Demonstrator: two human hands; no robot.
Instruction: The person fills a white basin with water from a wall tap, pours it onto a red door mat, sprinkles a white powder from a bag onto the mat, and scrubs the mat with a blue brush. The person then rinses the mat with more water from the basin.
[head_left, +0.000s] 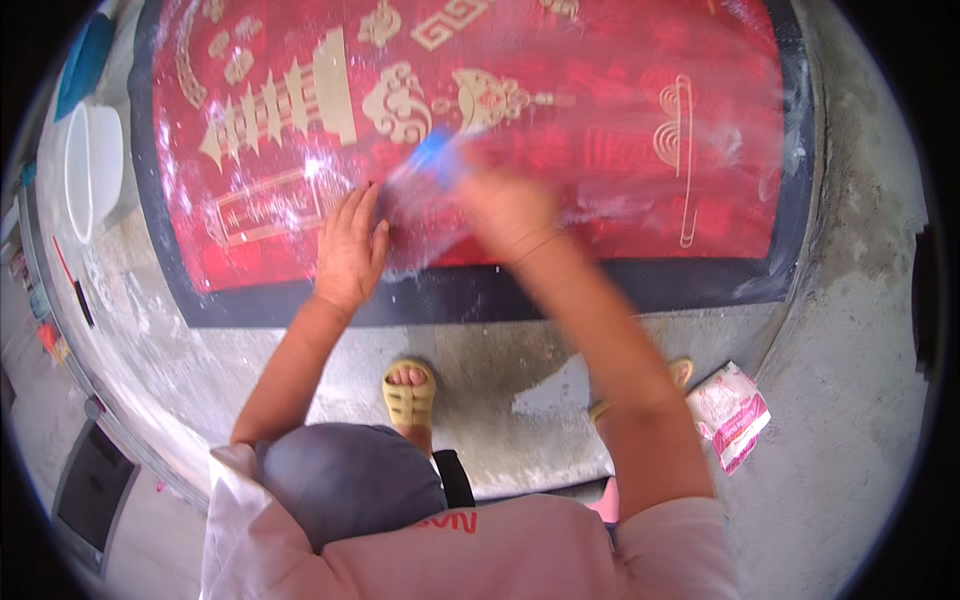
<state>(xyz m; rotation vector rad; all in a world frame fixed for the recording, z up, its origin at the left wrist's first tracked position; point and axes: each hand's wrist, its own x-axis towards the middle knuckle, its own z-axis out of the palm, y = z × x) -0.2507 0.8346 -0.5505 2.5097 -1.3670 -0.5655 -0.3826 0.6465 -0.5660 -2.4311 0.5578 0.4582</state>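
A red floor mat (465, 195) with gold printed pictures and a black border lies on the ground before me, wet and streaked with whitish suds. My left hand (352, 244) rests on the mat left of centre, palm down, with the thumb apart from the fingers. Motion blurs my right hand (514, 206), which is closed around a blue scrubbing tool (439, 154), seemingly a brush. That tool is against the mat's surface just below the lantern print (487, 100). Its exact shape is hidden by blur and by the hand.
A washing powder packet (731, 416) lies on the concrete floor (862, 360) at right. On the left are a white plastic basin (94, 169), a teal basin (84, 64) and a thin red-and-black stick (73, 281). My yellow slipper (409, 391) stands near the mat's edge.
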